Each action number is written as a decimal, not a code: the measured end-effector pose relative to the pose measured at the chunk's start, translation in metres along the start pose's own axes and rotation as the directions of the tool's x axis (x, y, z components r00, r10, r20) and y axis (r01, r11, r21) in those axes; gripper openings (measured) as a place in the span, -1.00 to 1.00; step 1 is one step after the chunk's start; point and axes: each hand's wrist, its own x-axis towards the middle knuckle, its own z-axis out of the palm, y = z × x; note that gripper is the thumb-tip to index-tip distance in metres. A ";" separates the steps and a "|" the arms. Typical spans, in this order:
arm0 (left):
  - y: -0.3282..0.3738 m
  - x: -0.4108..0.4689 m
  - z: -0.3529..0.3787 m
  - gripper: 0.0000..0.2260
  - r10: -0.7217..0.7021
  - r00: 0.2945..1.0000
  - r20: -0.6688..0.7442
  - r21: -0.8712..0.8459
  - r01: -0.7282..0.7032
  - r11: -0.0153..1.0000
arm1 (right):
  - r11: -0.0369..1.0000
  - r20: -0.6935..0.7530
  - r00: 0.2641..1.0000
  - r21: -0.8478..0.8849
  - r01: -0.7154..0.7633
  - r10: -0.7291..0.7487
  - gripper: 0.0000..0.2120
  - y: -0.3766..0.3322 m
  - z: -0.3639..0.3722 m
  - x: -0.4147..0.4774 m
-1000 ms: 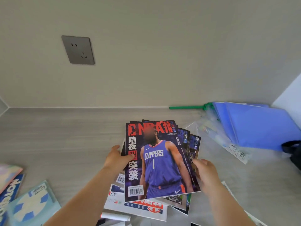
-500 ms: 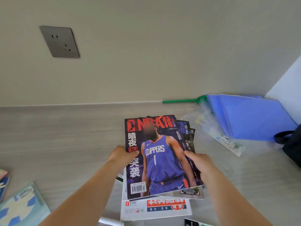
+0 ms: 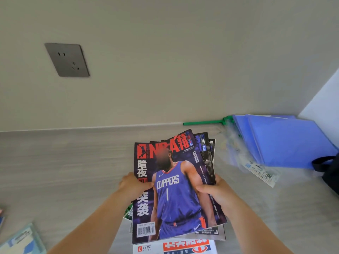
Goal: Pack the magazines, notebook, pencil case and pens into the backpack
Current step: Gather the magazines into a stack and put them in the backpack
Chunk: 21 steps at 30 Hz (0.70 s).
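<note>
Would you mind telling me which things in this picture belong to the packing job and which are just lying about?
For the job:
- magazines, gripped by the left hand and right hand
- white magazine beneath them
- dark bag at the right edge, possibly the backpack

Lying about:
- blue folders
- green stick
- wall socket

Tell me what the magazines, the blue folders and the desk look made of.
Magazines: glossy coated paper; the covers are thin, fanned, with a slight sheen. Blue folders: likely matte plastic sheet, flat, uniform colour, thin edges. Desk: pale grey wood-grain surface, probably laminate, with streaked grain lines and low sheen. Both hands, left and right, grip the magazines.
</note>
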 end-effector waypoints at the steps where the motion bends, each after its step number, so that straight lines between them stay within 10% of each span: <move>1: -0.001 -0.002 -0.003 -0.65 0.018 1.000 0.010 -0.082 -0.017 0.996 | 1.000 -0.001 1.000 0.000 0.028 -0.028 -0.67 -0.001 0.000 -0.002; 9: 0.004 -0.013 -0.032 -0.90 0.120 0.990 0.071 -0.778 -0.020 0.628 | 0.961 0.095 0.957 0.003 0.276 -0.275 -0.66 -0.029 0.006 -0.028; 21: 0.023 -0.046 -0.082 -0.69 0.438 0.856 -0.274 -0.540 -0.514 0.666 | 0.910 0.102 0.921 -0.149 0.387 -0.375 -0.63 -0.070 0.009 -0.020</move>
